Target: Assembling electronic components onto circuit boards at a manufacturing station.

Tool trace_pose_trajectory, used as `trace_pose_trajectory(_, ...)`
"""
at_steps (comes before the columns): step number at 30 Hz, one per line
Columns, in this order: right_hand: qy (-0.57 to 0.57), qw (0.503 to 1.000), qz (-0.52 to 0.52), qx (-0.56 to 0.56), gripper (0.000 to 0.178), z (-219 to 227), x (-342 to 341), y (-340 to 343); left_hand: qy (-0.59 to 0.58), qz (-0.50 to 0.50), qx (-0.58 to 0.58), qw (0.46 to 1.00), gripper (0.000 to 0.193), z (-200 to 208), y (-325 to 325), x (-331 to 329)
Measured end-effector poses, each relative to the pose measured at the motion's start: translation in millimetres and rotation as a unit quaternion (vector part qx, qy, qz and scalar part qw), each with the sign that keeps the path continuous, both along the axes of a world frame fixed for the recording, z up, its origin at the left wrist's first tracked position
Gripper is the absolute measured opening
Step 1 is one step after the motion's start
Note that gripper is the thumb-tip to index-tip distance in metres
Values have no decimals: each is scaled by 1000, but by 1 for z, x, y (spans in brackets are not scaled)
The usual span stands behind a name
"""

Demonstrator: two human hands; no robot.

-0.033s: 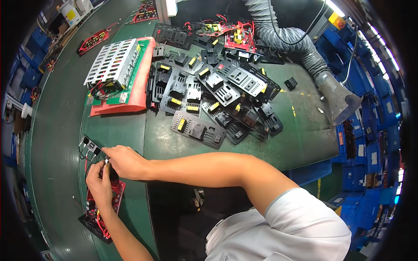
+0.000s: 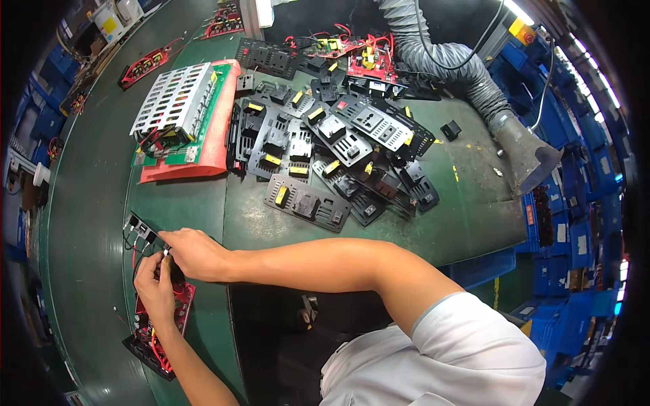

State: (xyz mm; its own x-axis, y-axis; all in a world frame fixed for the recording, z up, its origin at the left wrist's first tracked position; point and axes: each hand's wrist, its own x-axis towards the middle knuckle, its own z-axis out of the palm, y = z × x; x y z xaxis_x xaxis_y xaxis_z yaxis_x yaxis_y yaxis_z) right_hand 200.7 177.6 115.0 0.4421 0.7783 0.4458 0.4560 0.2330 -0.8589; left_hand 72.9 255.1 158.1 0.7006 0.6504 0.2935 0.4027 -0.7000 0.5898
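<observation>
In the head view, the left hand (image 2: 156, 287) has its fingertips pinched on a small pale part (image 2: 166, 251); the right hand (image 2: 200, 254) meets them, its grip unclear; a black panel (image 2: 141, 230) sits just beyond, a red board (image 2: 182, 308) under the left forearm

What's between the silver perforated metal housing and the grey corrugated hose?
Mainly a heap of black and grey slotted rectangular panels; head view.

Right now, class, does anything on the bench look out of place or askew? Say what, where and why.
The panels lie heaped at odd angles, overlapping rather than neatly stacked. A black block sits alone between them and the hose.
</observation>
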Motion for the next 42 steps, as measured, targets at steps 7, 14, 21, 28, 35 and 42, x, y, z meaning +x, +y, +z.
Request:
trace_pose_trajectory(7,-1,1000,6,-14,33,0,4,0,14,-7,-5,1000,16,-3,5,0)
trace_pose_trajectory(14,-4,1000,14,-21,37,0,1,2,28,1,-2,1000,17,-5,6,-5)
trace_pose_trajectory(21,-11,999,31,-41,44,0,4,-1,36,0,-19,999,19,-1,5,0)
trace_pose_trajectory(28,-7,1000,1,-5,28,-4,5,3,51,8,-20,998,18,-1,6,2)
trace_pose_trajectory(35,-30,998,-3,-53,31,1,6,6,30,24,16,999,20,10,-5,5)
trace_pose_trajectory(42,56,997,39,-39,32,6,9,-4,-23,21,38,999,14,1,-3,0)
